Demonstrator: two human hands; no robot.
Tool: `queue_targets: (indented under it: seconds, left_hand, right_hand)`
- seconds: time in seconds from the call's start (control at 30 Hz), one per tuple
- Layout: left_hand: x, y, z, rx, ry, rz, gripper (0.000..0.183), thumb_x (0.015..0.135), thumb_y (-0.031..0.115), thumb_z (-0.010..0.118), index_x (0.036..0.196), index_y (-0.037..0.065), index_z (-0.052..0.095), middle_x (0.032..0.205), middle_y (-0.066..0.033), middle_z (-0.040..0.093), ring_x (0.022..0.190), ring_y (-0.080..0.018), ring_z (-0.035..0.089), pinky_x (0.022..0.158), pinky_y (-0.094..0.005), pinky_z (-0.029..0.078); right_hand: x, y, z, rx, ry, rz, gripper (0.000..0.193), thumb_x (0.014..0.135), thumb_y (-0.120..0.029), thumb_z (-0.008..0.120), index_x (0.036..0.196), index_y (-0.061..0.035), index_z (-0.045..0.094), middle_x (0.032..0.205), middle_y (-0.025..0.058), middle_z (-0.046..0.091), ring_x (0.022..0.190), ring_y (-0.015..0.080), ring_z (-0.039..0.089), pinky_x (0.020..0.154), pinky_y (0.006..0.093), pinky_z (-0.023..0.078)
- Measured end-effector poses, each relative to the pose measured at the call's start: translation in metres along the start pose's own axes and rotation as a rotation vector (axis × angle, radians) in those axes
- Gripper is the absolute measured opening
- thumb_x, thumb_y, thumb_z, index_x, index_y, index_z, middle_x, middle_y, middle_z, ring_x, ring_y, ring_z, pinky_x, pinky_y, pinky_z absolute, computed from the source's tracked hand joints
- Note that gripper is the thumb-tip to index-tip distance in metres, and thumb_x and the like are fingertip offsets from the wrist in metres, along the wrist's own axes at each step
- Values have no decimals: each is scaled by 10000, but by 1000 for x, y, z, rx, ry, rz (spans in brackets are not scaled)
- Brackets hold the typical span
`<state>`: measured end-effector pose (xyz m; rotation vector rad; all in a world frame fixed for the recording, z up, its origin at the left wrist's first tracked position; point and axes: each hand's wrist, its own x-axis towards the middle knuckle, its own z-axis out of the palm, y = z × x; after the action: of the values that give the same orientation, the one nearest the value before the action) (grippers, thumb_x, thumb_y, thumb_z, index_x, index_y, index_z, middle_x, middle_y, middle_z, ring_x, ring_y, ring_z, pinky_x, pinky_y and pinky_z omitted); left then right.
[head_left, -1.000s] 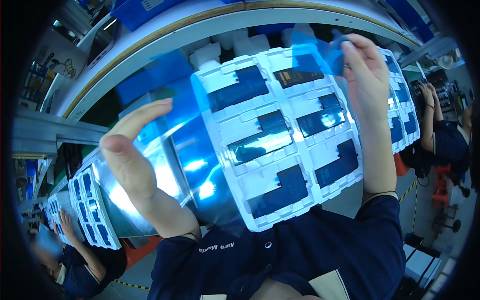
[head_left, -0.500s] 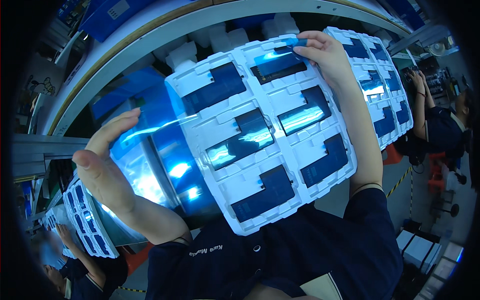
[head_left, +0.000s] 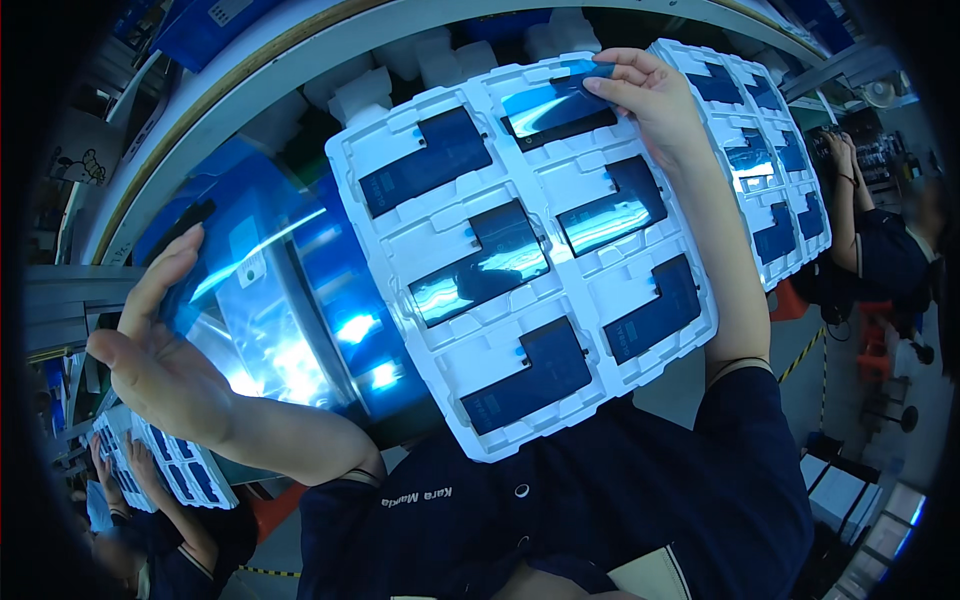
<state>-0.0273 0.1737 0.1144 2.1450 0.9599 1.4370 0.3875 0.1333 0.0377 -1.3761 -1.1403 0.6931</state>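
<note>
A white moulded tray (head_left: 400, 240) fills the middle, its pockets holding flat dark L-shaped pieces such as this one (head_left: 425, 165). Two of them shine like mirrors. At the tray's far right corner, my right hand (head_left: 655, 105) pinches the end of a clear blue film (head_left: 545, 105) between thumb and fingers; the film lies slanted over the dark piece there. My left hand (head_left: 165, 350) is raised on the left with thumb and fingers spread. Its fingertips are beside a larger glossy clear blue sheet (head_left: 255, 260); whether they touch it I cannot tell.
Another loaded white tray (head_left: 745, 150) lies to the right. White foam blocks (head_left: 440, 60) sit under a shelf edge (head_left: 300, 60) at the back, with a blue bin (head_left: 205, 30) above. Co-workers sit on both sides, one's hands (head_left: 130, 460) at trays on the left.
My left hand has moved left, away from the tray, and the bright streak on the blue sheet has shifted left too. My right hand keeps its pinch, slightly farther back.
</note>
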Motion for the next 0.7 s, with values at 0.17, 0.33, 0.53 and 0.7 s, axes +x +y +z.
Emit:
queue_targets:
  seconds: [0.17,0.33,0.53,0.7]
  left_hand:
    - [1,1,1,10,17,10,738,1009,446,143,889,-50,676,960,-229,670,939,-277,660,887,-353,500]
    - [2,1,8,51,22,17,718,1011,437,168,876,-53,675,949,-234,671,941,-276,660,889,-343,498]
    - [0,-10,5,-3,60,-34,699,1013,426,188,882,-63,670,953,-246,666,937,-284,658,896,-355,490]
    - [-1,-8,6,-70,29,-19,680,1017,404,193,891,-73,661,966,-254,659,943,-293,653,907,-367,481]
  right_hand:
    - [2,-3,3,-66,-9,2,310,761,-94,740,1048,-48,629,815,15,658,662,49,511,583,191,347]
    - [3,-4,6,-89,10,14,322,765,-104,741,1060,-47,624,824,20,663,680,48,529,591,184,352]
    - [-10,-11,-6,-11,23,116,281,763,-106,735,1024,-56,644,831,38,682,727,73,597,615,209,422]
    - [-5,-47,-26,-226,-160,-69,266,784,-108,717,1029,-46,633,812,20,663,660,38,542,557,182,379]
